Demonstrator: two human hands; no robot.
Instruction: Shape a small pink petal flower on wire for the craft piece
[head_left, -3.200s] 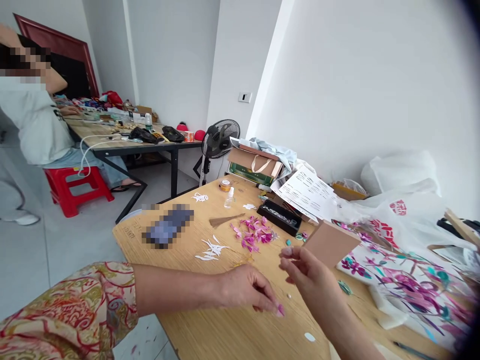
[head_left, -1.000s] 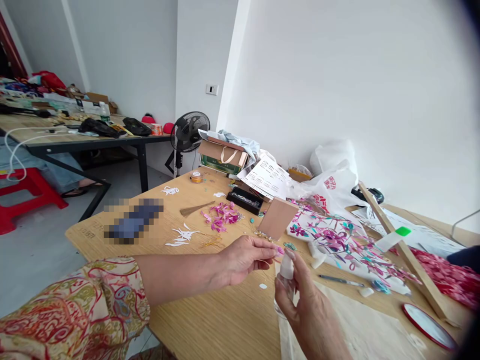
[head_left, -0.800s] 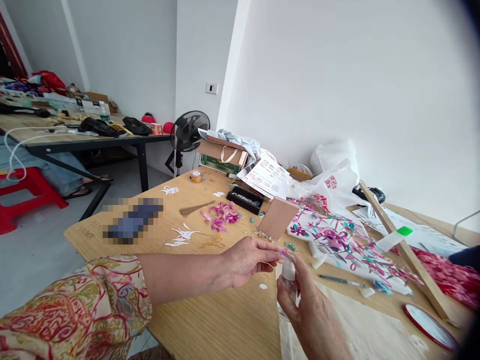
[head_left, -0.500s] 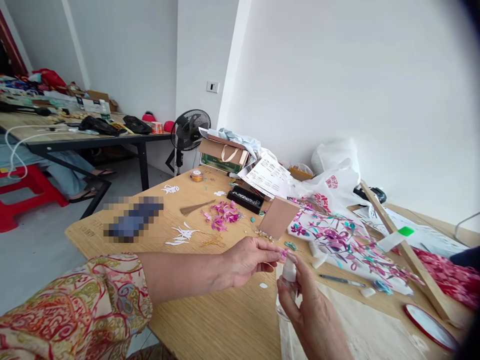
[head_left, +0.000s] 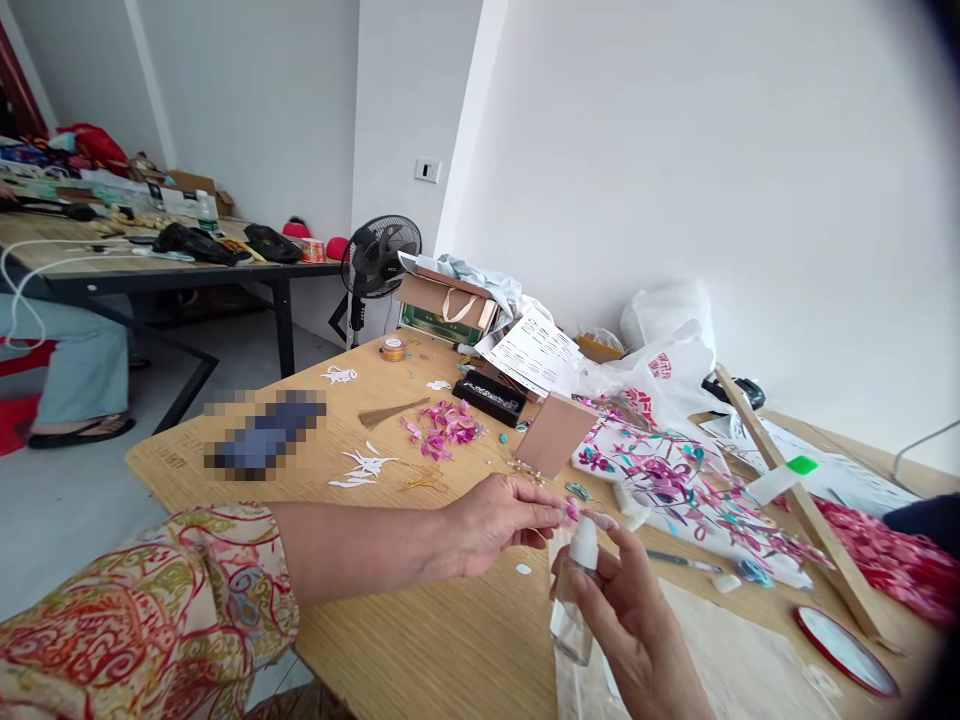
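Observation:
Between thumb and fingers, my left hand pinches a small pink flower above the table. My right hand is wrapped round a small clear bottle with a white top. One finger of this hand is raised over the top, close to the pink flower. The bottle leans slightly, and its top is right beside the flower. On the table beyond my left wrist lie loose pink petals, white petal-shaped pieces and thin gold wires.
Pink and teal flower stems lie on white wrapping at the right, beside a wooden bar. A brown board leans behind my hands. Further back stand a black box and a fan. A person's leg shows under another table.
My right hand has lowered the bottle a little, and its finger has lifted off the white top. My left hand keeps its pinch. The seated person's leg has shifted.

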